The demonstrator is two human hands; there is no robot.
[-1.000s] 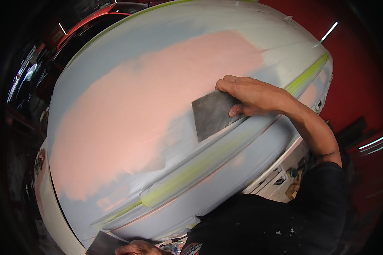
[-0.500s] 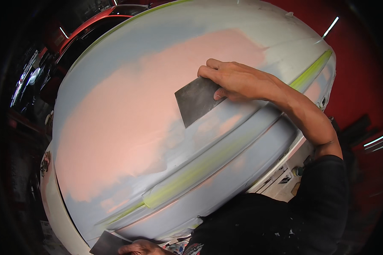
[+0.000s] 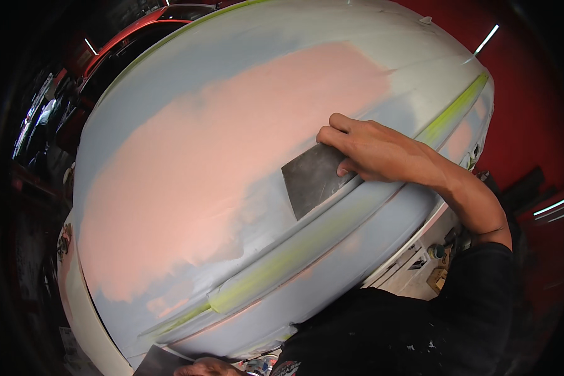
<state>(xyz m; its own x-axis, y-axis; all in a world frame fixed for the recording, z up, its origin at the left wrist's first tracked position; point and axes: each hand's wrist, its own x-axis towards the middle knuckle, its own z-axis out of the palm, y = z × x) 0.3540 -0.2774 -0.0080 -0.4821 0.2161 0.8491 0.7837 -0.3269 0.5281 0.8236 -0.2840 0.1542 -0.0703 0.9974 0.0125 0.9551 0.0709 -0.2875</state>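
A car body panel (image 3: 420, 50) fills most of the view, patched in pale pink (image 3: 163, 182) and blue-grey, with lime-green streaks along its creased ridge (image 3: 282, 263). My right hand (image 3: 376, 150) grips a dark grey, flat square sheet (image 3: 307, 182) between thumb and fingers, flat on the panel just above the ridge. My left hand (image 3: 210, 366), mostly cut off at the lower edge, holds another dark sheet (image 3: 158, 360) by the panel's near left corner.
A red car (image 3: 125, 30) stands behind at upper left. A red surface (image 3: 520, 106) with strip lights lies at the right. Small containers and other items (image 3: 435, 250) are on the floor below the panel's right edge, beside my black-sleeved arm.
My right hand and its sheet moved up and left across the pink patch, then came back down and right to near the ridge. My left hand stayed low, shifting slightly.
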